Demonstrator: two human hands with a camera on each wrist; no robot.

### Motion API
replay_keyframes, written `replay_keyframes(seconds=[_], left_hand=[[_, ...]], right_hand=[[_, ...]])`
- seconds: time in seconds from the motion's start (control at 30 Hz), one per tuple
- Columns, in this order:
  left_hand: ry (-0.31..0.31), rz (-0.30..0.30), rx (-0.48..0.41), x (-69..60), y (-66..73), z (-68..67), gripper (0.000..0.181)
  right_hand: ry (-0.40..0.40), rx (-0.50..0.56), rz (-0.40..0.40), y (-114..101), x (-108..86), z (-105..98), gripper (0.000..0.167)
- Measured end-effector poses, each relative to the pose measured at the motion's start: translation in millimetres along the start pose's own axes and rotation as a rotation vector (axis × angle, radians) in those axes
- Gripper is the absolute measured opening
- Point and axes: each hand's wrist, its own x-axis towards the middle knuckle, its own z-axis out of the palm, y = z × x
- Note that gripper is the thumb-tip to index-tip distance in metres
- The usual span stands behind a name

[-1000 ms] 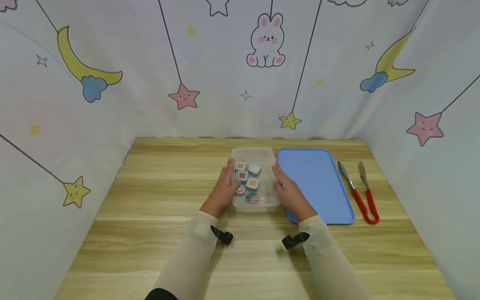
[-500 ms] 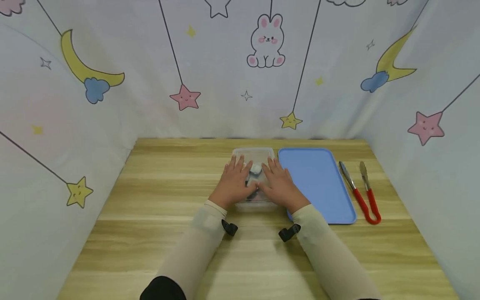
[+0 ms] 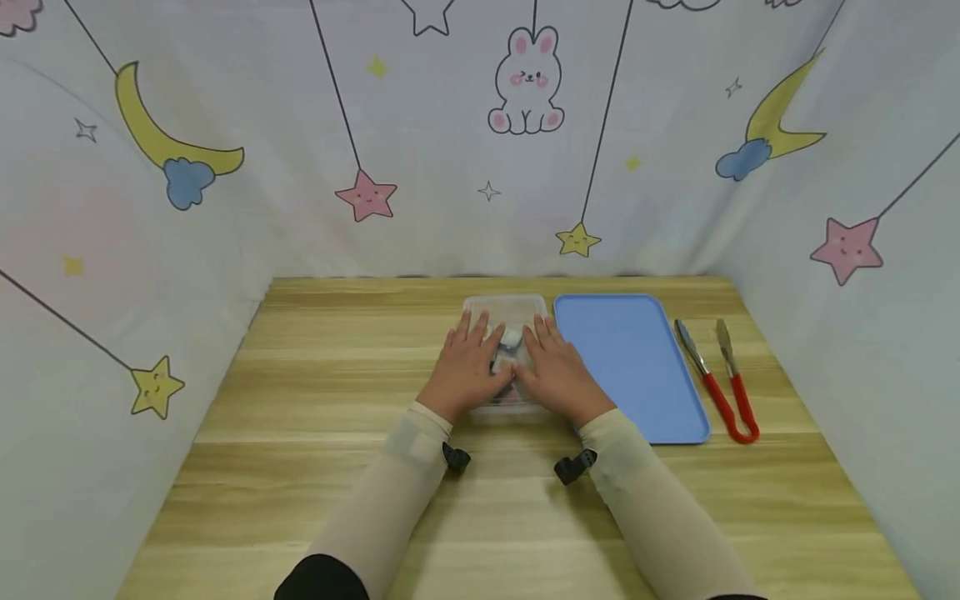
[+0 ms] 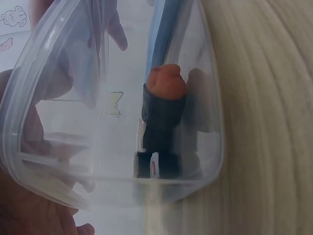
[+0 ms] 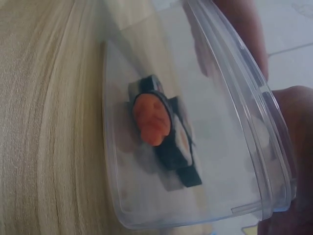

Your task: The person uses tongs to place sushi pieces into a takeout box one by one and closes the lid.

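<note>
A clear plastic lidded box (image 3: 504, 307) stands at the back middle of the table. My left hand (image 3: 463, 372) lies on the left part of its lid with the fingers spread and straight. My right hand (image 3: 561, 375) rests the same way on the right part, and the two thumbs nearly meet. Inside are several sushi pieces. One, wrapped in black with an orange top (image 4: 166, 83), shows through the wall in the left wrist view. In the right wrist view, a sushi roll (image 5: 177, 144) lies beside it. Most pieces are hidden under my hands in the head view.
A blue tray (image 3: 622, 358) lies close to the box's right side. Farther right is a pair of metal tongs with red handles (image 3: 738, 412), spread apart. A printed white curtain (image 3: 450, 150) rises behind the wooden table (image 3: 322, 400).
Both hands have moved from the box's sides up onto its lid, with the fingers spread. Over the last half second they have stayed there. The box, tray and tongs have not moved.
</note>
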Motion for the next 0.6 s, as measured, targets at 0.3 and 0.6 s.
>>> replay_keyframes(seconds=[0.3,0.6], left_hand=[[-0.048,0.01,-0.043,5.7,-6.8,-7.8,0.074],[-0.028,0.005,-0.068,11.0,-11.2,-0.1,0.081]], right_hand=[[-0.021,-0.017,0.035,0,9.8,-8,0.08],[-0.013,0.023,0.09,5,26.6,4,0.086]])
